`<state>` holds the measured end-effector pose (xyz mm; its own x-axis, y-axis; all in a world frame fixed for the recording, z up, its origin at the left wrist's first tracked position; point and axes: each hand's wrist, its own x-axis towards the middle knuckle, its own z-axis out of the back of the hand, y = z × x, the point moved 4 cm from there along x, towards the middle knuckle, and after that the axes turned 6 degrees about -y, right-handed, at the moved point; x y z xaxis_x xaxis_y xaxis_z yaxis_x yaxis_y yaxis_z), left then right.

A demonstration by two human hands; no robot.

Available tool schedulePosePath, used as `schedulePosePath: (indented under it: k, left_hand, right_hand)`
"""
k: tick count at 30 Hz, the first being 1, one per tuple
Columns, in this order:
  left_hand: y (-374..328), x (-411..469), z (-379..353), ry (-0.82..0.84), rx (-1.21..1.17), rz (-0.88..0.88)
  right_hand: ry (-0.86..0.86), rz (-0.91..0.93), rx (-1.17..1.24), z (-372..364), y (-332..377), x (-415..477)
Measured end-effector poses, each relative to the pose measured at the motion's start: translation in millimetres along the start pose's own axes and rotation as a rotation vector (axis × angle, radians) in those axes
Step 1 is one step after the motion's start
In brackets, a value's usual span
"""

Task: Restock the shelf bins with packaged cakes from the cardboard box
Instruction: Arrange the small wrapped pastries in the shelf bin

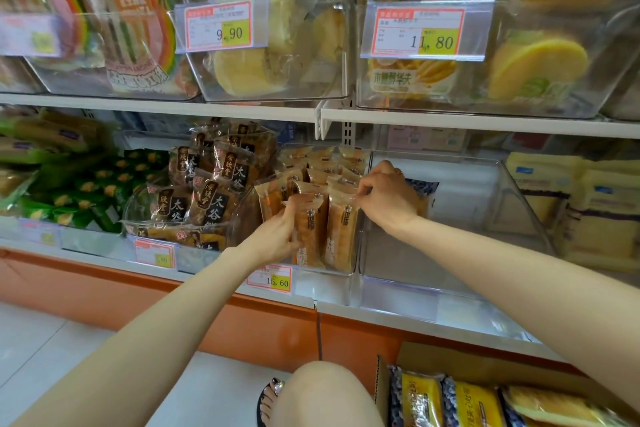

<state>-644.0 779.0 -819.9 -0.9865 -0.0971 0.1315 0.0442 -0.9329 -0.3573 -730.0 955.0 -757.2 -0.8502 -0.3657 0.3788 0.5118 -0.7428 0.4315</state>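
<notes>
A clear shelf bin on the lower shelf holds several orange packaged cakes standing upright. My left hand grips the front packet by its left side. My right hand pinches the top edge of the packet beside it. To the right stands a nearly bare clear bin with one blue-and-yellow packet at its back, behind my right hand. The cardboard box sits on the floor at the lower right with yellow-and-blue packaged cakes inside.
Left of the orange cakes is a bin of brown packets, then green packets. Yellow packets fill the far right. The upper shelf carries clear bins with price tags. My knee and sandalled foot are below.
</notes>
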Motion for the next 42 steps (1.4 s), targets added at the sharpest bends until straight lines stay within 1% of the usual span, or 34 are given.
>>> schedulePosePath:
  k: [3, 7, 9, 11, 13, 16, 18, 20, 22, 27, 32, 36, 38, 42]
  left_hand:
    - [3, 0, 3, 0.023, -0.025, 0.002]
    - [0, 4, 2, 0.038, -0.015, 0.004]
    - [-2, 5, 3, 0.011, -0.036, 0.005]
    - [-2, 2, 4, -0.055, -0.077, 0.027]
    - [-1, -4, 3, -0.115, -0.107, 0.079]
    - [3, -12, -4, -0.139, -0.072, 0.134]
    - [10, -11, -2, -0.160, -0.058, 0.218]
    - [16, -7, 2, -0.136, -0.076, 0.341]
    - [17, -2, 4, -0.095, -0.113, 0.394]
    - [4, 2, 4, -0.079, -0.179, 0.314]
    - [-9, -6, 4, -0.061, -0.030, 0.163]
    - [-19, -4, 4, -0.119, -0.053, 0.088]
    - [-18, -4, 4, -0.139, -0.057, 0.115]
    - [-15, -7, 2, -0.139, -0.027, 0.225]
  right_hand:
    - [0.008, -0.024, 0.074, -1, -4, 4]
    - [0.094, -0.051, 0.139, -6, -7, 9]
    - [0.115, -0.049, 0.147, -7, -8, 9]
    - [0.130, -0.029, 0.171, -6, -9, 5]
    - [0.141, -0.011, 0.191, -2, -11, -4]
    - [0.124, 0.016, 0.237, 7, -15, -19]
    - [0.107, 0.035, 0.232, 14, -19, -28]
    - [0.105, 0.047, 0.240, 17, -23, -34]
    - [0.115, 0.053, 0.260, 18, -25, -39]
    - [0.128, 0.088, 0.279, 20, -26, -48]
    - [0.133, 0.107, 0.295, 20, -28, -52]
    - [0.137, 0.097, 0.292, 18, -30, -53]
    - [0.140, 0.094, 0.296, 18, -31, -54]
    - [0.143, 0.078, 0.303, 18, -37, -55]
